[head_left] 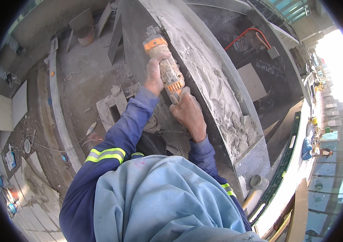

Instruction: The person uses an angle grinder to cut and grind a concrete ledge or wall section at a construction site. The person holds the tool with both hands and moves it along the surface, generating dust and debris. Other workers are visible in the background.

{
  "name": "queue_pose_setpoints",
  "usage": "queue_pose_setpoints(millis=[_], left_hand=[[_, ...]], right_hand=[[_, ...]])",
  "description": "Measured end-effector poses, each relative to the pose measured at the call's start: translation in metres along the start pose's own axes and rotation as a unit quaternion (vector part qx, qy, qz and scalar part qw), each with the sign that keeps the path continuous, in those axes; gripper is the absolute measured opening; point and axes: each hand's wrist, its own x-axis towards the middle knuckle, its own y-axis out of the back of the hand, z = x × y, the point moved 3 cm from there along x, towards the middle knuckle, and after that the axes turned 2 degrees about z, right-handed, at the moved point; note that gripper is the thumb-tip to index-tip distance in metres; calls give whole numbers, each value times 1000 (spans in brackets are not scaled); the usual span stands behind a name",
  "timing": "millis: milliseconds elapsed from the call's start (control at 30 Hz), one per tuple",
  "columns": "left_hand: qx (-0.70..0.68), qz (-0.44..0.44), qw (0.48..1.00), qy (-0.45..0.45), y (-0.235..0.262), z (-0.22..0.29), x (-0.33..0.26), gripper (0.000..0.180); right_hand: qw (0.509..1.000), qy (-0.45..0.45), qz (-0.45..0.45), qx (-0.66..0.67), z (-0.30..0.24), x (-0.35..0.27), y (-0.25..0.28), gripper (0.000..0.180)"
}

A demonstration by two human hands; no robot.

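Note:
Both my hands are on a dusty orange angle grinder (165, 64), which points away from me along the edge of a stone-like slab. My left hand (154, 76) wraps round the body just behind the orange collar. My right hand (189, 113) is closed round the narrow rear end. The grinder's head lies against the near side of a long trough-like ledge (216, 76) heaped with pale grey dust or mortar. Its disc is hidden from this view.
A mallet (259, 182) and a long green spirit level (280, 177) lie at the right. Red tubing (248, 35) curves over dark panels beyond the ledge. Cables (42, 143), offcuts and a bucket (86, 35) are on the floor at left. People (316, 151) are far right.

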Motion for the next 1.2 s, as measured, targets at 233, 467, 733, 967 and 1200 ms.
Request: queue_pose_setpoints(millis=[233, 467, 733, 967, 1200], left_hand=[[2, -3, 1000, 3, -1, -2, -5, 44], [-5, -4, 1000, -14, -5, -3, -14, 39], [12, -5, 1000, -4, -2, -3, -7, 43], [-17, -20, 1000, -2, -6, -12, -17, 36], [-7, -11, 1000, -2, -2, -6, -8, 41]], right_hand=[[1000, -7, 0, -6, -1, -4, 3, 36], [1000, -9, -5, 2, -1, -10, 6, 35], [1000, 2, 1, -9, 1, -7, 3, 34], [999, 18, 27, -28, 8, -19, 4, 27], [1000, -2, 11, -8, 8, -11, -1, 33]])
